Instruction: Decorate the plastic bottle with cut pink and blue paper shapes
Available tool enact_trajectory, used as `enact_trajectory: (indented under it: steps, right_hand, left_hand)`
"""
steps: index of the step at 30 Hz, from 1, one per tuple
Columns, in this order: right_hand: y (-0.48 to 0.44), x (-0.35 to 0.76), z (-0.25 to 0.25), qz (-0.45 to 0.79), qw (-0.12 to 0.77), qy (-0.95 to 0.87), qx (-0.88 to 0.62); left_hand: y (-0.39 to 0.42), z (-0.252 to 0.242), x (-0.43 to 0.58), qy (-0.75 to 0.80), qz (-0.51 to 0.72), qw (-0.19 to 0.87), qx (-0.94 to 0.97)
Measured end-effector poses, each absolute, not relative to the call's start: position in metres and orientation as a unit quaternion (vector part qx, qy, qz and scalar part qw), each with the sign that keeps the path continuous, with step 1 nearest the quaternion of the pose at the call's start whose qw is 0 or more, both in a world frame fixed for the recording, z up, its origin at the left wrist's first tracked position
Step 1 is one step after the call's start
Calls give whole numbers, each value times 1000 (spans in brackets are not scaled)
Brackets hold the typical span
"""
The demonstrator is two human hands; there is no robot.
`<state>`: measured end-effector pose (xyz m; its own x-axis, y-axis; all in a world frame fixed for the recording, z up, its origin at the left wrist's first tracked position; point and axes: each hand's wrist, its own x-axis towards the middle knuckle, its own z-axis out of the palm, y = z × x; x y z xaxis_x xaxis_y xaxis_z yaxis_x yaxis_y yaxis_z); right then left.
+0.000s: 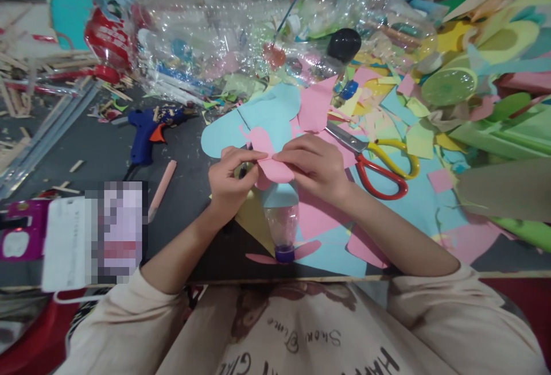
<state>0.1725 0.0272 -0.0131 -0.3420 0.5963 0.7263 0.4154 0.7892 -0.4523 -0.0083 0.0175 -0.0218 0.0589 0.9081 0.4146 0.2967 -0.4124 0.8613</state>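
Observation:
Both hands meet over a small plastic bottle that lies near the table's front edge, its purple cap toward me. Light blue paper wraps part of the bottle. My left hand pinches the left side of a pink paper piece with rounded lobes. On the right side, my right hand pinches the same piece with thumb and fingertips. Beyond the hands lies a light blue paper shape. Scissors with red and yellow handles rest right of my right hand.
A blue glue gun and a pink marker-like stick lie to the left. Plastic bottles and wrap crowd the back. Coloured paper scraps cover the right side. A white card sits at the front left.

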Motion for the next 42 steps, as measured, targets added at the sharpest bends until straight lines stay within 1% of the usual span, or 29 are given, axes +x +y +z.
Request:
enact_trajectory:
  steps: [4,7,14,20,24,29,33,42]
  right_hand:
    - [27,174,-16,42,470,-824,-312]
    - [26,173,-16,53,459,-824,-328]
    - [24,170,-8,162,443,-797,-378]
    - [28,172,-2,278,425,-760,-406]
    - [30,173,2,334,419,-740,-406]
    - [30,174,7,393,404,-713,-416]
    - [28,172,6,394,417,-708,-411]
    - [28,170,1,353,431,-718,-417]
  left_hand:
    - [17,-21,-8,456,515,294,664]
    - [16,-20,-8,457,508,300,665]
    - [17,-21,-8,443,510,304,672]
    - [18,-14,-9,473,484,310,668]
    - [17,-10,-9,517,459,336,640]
    - [17,-11,-7,520,471,372,608]
    - [15,-9,-7,524,469,381,601]
    - [13,-7,-6,532,463,368,606]
